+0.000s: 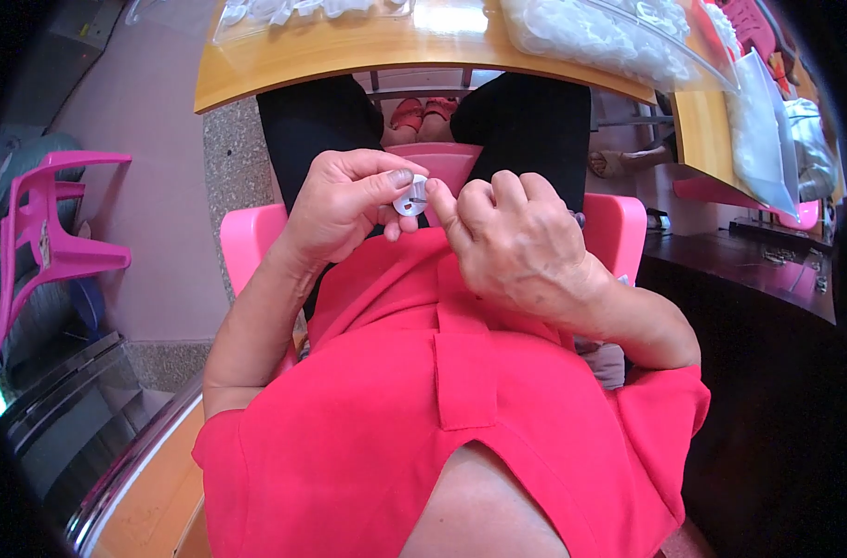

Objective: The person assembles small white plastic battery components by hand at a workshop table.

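My left hand [349, 200] pinches a small round white plastic part [410, 197] between thumb and fingers, above my lap. My right hand [507, 237] is curled close against it, its forefinger and thumb touching the part's right side where a small dark metal piece shows. Both hands meet in front of my red shirt [442, 391], over a pink plastic chair seat [442, 163].
A wooden table [349, 51] stands ahead with clear bags of white plastic parts [591, 37] on it. A pink plastic chair [47, 232] stands at the left. Another bag of white parts [758, 139] lies at the right table edge. Dark furniture fills the right side.
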Tool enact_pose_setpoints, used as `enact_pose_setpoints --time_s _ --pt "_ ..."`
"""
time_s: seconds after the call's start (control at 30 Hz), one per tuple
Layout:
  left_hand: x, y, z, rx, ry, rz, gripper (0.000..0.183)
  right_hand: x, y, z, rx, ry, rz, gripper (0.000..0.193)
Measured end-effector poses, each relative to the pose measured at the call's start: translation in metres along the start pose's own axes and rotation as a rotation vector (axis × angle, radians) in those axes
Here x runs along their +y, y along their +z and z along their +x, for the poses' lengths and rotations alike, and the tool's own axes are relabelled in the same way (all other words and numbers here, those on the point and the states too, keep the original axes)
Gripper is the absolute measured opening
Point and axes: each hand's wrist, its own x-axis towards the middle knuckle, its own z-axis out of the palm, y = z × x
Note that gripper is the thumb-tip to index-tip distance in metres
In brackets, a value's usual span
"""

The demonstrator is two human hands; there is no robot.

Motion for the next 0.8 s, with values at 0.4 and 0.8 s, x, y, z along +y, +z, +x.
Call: enact_pose_setpoints --time_s 0.4,0.8 --pt "-0.006 0.005 0.002 0.092 0.068 0.212 0.018 -0.01 0.004 0.012 -0.12 -0.028 -0.164 0.023" --pt "0.001 -0.001 0.006 0.001 0.166 0.129 0.021 0.007 -0.002 0.017 -0.148 0.112 0.079 0.031"
